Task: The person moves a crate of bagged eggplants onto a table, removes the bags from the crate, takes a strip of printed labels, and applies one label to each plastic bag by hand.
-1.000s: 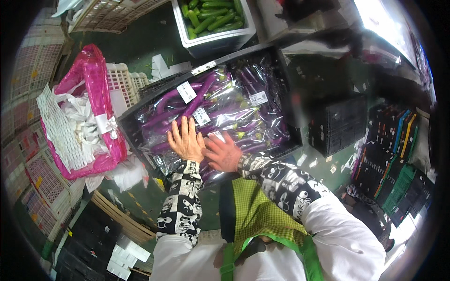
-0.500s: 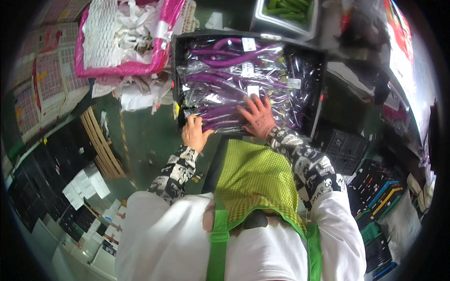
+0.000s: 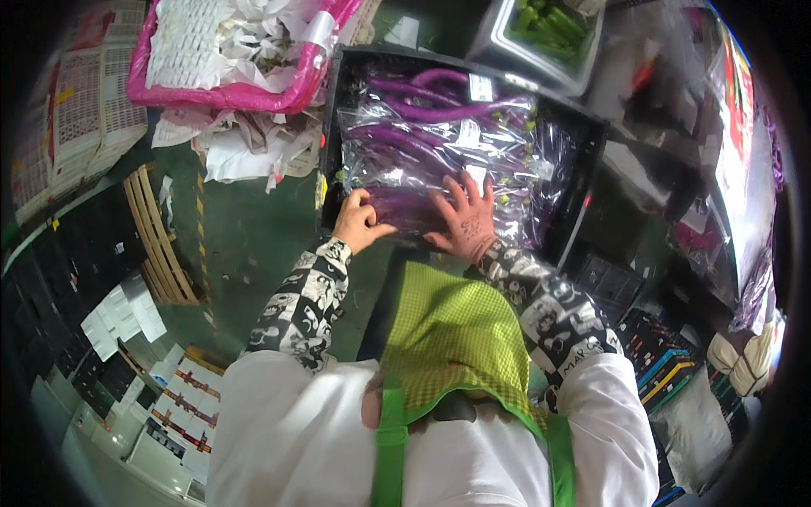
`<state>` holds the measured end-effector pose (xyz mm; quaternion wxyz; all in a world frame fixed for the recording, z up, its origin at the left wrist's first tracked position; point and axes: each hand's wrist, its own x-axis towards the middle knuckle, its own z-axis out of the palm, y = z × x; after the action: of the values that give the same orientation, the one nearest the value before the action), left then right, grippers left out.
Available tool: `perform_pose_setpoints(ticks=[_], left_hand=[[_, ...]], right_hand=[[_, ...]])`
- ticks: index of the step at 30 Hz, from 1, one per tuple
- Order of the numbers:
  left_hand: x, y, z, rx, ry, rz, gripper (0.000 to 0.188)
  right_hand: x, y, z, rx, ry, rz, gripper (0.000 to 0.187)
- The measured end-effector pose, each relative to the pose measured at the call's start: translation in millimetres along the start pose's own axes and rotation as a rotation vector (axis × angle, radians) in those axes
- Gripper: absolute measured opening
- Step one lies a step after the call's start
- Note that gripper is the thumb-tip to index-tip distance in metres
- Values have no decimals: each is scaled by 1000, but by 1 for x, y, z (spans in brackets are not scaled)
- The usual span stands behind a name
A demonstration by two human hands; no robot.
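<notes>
"How would you handle that nearest bag of long eggplants [image 3: 397,201] well?"

"Gently, I'd say. It lies along the 6 to 7 o'clock side of the black crate [image 3: 335,101], so level pressure from a flat palm should suit it better than a poke; slender fruit like that probably bruises easily."

"And the hands?"

"The right hand [image 3: 465,221], at the crate's 6 o'clock, has its fingers spread apart over the bag, close to a white label [image 3: 476,178]. The left hand [image 3: 359,224] is at 8 o'clock, fingers curled, thumb standing apart from them. I can't tell whether any film is caught there. If it is, ease the loose plastic flat rather than tugging; a torn seam would be the risk."

"How does the bag look?"

"Deep purple under clear, crinkled wrap, with glare hiding parts of it (the near edge is blurred, too). More eggplants [image 3: 422,110] lie bagged toward 12 o'clock, curved and glossy, with green stem ends [image 3: 525,106] toward 2 o'clock. I'd match that direction and leave the labels facing up."

"Anything nearby?"

"Cucumbers [image 3: 547,29] in a white box [image 3: 498,44] at 1 o'clock."
</notes>
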<state>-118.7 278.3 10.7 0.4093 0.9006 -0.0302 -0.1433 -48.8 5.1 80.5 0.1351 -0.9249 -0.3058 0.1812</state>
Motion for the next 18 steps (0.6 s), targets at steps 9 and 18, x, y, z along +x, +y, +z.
perform_pose_setpoints(ticks=[9,18], left_hand=[[82,75,-21,369,381,-33,55],[137,24,20,350,308,-48,60]], right_hand=[[113,16,7,-38,333,187,72],[125,17,20,-98,278,197,75]])
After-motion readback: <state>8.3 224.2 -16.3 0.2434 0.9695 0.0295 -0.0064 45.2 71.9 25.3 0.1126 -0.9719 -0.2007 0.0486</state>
